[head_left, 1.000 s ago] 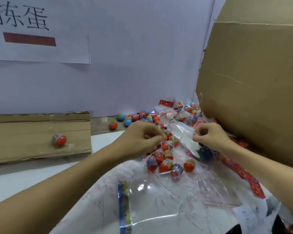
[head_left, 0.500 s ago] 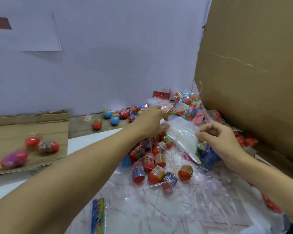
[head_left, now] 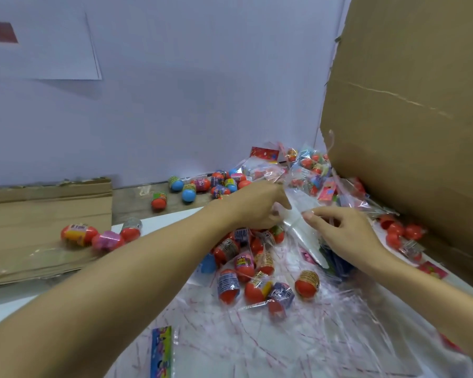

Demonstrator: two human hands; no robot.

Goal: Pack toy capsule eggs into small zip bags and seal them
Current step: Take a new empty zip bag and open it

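Both hands meet over a small clear zip bag (head_left: 302,214) held above a heap of toy capsule eggs. The left hand (head_left: 257,204) closes its fingers on the bag's upper left edge, its knuckles turned up, so that the pinch itself is partly hidden. The right hand (head_left: 344,230) nips the bag's right edge between thumb and forefinger, the other fingers loosely curled behind. The bag hangs slanted between the two grips, running down and toward the person from the right hand's thumb; a dark blue thing (head_left: 336,261) shows through its lower end, too blurred to name. Directly beneath the grips lies the pile of loose eggs (head_left: 246,263), mostly red with printed wrappers, resting on a spread of clear plastic sheets (head_left: 298,336) with red streaks. Beyond the left hand, a row of further eggs (head_left: 202,184), some blue-tipped, lines the foot of the white wall (head_left: 189,91). Beyond the right hand sits a mound of filled bags (head_left: 309,170), and to its right more red eggs (head_left: 399,230) lie against a tall cardboard panel (head_left: 407,105). Well off to the left of the grips, three eggs (head_left: 101,236) lie on flattened cardboard (head_left: 38,227). Near the person, below the left forearm, a colourful printed strip (head_left: 161,353) lies on the plastic.
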